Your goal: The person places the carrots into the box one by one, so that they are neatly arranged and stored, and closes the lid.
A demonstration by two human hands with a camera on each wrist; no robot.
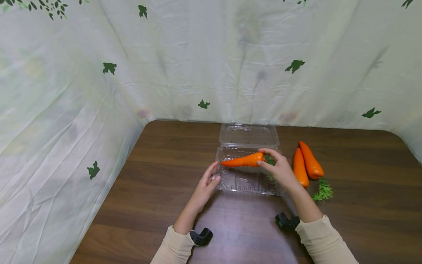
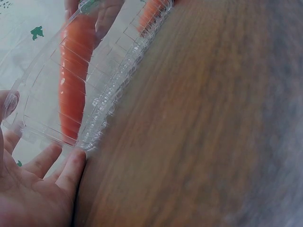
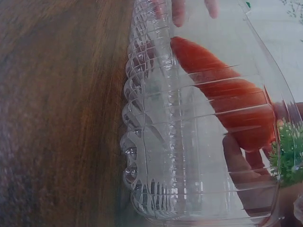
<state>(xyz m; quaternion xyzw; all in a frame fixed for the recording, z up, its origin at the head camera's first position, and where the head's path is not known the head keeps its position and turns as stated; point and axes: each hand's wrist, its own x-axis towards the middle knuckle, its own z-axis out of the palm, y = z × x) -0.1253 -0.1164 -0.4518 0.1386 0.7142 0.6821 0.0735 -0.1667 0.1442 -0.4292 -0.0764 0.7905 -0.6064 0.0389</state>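
In the head view, an orange carrot [image 1: 244, 160] lies crosswise over the base of a clear plastic clamshell container [image 1: 245, 187], its tip pointing left. My right hand [image 1: 278, 168] pinches its thick end between thumb and fingers, beside the green leafy top [image 1: 270, 160]. My left hand [image 1: 206, 189] is at the container's left end, fingers fairly straight and touching its edge near the carrot tip. Through the clear wall, the left wrist view shows the carrot [image 2: 73, 80] lengthwise; the right wrist view shows its leaves [image 3: 288, 151] by my right hand.
Behind the base, the container's hinged lid [image 1: 248, 135] lies open toward the curtain [image 1: 230, 73]. Two more carrots, one nearer [image 1: 300, 168] and one farther [image 1: 311, 160], lie side by side to the right on the brown wooden table [image 1: 158, 176], with leafy greens [image 1: 324, 190] at their near end.
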